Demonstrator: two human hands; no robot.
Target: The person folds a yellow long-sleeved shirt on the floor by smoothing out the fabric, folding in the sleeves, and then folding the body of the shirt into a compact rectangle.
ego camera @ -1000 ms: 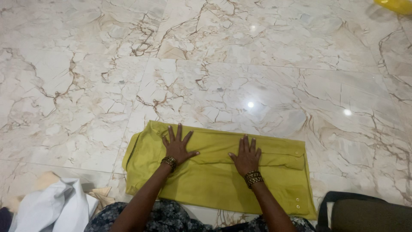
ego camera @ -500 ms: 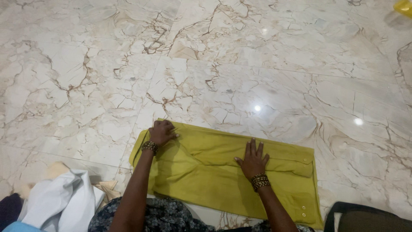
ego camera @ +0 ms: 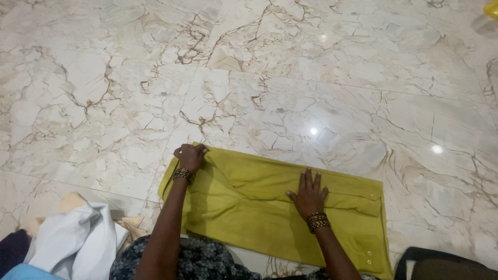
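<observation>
A yellow-green shirt (ego camera: 249,207) lies folded in a long band on the marble floor (ego camera: 259,78). My left hand (ego camera: 191,156) grips the shirt's far left corner, fingers closed on the cloth. My right hand (ego camera: 308,194) rests flat with spread fingers on the middle of the shirt, pressing it down. Both wrists wear beaded bracelets. The shirt's cuff and buttons show at its right end.
A heap of white, light blue and dark cloth (ego camera: 67,243) lies at the lower left. A dark bag or cushion (ego camera: 446,264) sits at the lower right corner. A yellow object (ego camera: 492,8) shows at the top right. My patterned dark garment (ego camera: 192,262) fills the bottom edge.
My left hand moved from lying flat on the shirt to its far left corner and closed on the cloth. My right hand stayed flat on the shirt.
</observation>
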